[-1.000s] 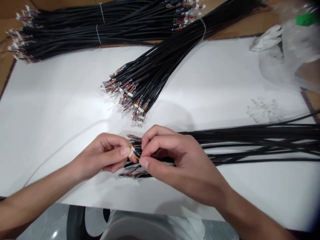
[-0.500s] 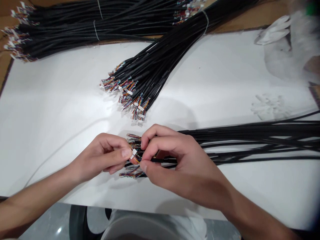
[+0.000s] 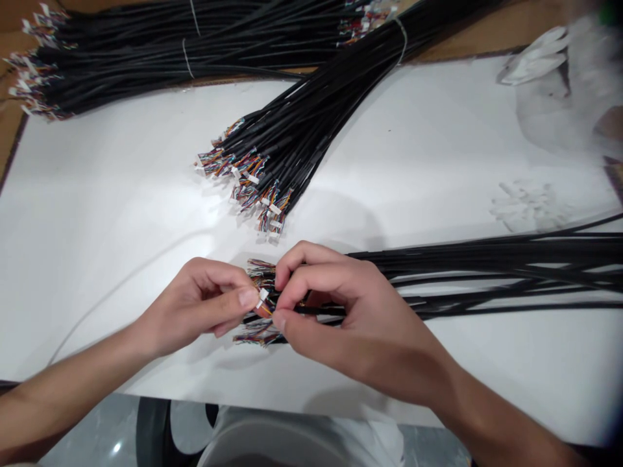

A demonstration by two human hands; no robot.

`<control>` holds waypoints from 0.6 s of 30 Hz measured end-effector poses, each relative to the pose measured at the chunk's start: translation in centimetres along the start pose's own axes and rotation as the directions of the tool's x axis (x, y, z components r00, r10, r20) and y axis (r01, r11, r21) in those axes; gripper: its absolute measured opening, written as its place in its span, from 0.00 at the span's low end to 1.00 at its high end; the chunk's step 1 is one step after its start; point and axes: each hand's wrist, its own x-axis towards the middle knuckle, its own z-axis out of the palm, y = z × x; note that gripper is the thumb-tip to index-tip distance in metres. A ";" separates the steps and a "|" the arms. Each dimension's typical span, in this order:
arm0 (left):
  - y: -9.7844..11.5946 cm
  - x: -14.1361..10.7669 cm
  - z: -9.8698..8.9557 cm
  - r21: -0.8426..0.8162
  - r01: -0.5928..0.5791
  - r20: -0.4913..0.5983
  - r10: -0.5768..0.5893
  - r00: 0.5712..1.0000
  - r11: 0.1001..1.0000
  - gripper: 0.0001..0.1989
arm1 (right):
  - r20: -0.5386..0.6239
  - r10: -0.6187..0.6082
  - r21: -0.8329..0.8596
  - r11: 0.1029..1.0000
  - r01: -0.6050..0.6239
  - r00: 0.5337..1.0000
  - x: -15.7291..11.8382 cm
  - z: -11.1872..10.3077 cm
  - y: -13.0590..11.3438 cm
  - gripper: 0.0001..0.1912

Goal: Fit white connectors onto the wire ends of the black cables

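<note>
My left hand (image 3: 199,305) pinches a small white plastic connector (image 3: 263,296) between thumb and fingers, its thin coloured wires running into my right hand (image 3: 353,318). That hand grips thin multicoloured wires at the end of a black cable bundle (image 3: 487,272), which stretches away to the right. More frayed coloured wire ends (image 3: 256,336) fan out below my fingers, and others (image 3: 260,272) above them. My fingers hide the connector's mating end.
A second black cable bundle (image 3: 272,155) with white connectors lies on the white sheet (image 3: 111,194) above my hands. A third bundle (image 3: 146,58) lies along the top. Loose white connectors (image 3: 528,206) and a clear plastic bag (image 3: 559,84) lie right, over cardboard (image 3: 487,32).
The white connector and my left fingertips have shifted slightly right, closer to my right hand. The view has drifted a little, and the bundles sit slightly higher in the picture.
</note>
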 end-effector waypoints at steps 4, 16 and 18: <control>0.0 0.0 0.0 0.035 -0.021 -0.007 0.021 1.000 0.999 0.19 | -0.008 -0.004 -0.013 1.000 0.004 1.000 0.0 0.1 0.0 0.06; 0.1 0.1 0.5 0.141 -0.100 -0.090 0.113 0.989 0.985 0.19 | -0.068 -0.084 -0.102 0.992 0.077 0.994 0.1 0.4 0.0 0.06; -0.1 0.2 0.5 0.145 -0.113 -0.102 0.128 0.987 0.983 0.18 | -0.070 -0.091 -0.122 0.989 0.082 0.993 0.1 0.5 0.1 0.05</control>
